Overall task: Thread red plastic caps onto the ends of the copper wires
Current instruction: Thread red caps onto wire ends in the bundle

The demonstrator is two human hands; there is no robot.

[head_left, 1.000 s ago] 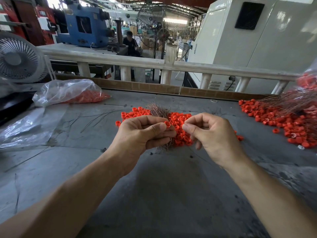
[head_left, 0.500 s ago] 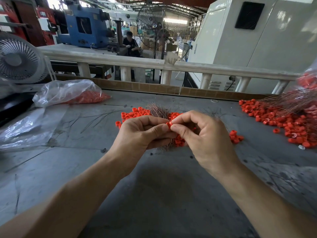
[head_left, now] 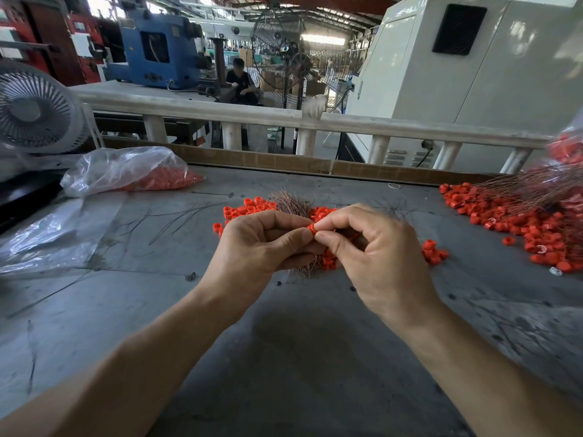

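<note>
both hands meet in the middle of the frame. the left hand [head_left: 262, 244] curls around a bunch of copper wires [head_left: 291, 203]. the right hand [head_left: 381, 250] pinches a red cap [head_left: 312, 228] with thumb and finger, touching the left thumb.

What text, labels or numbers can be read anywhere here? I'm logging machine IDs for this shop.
None can be read.
White label plates on the red machine: too blurred to read.
Panel on the blue machine: no legible marking.
White cabinet: no lettering visible.
Red caps, bag and table: no print visible.
</note>
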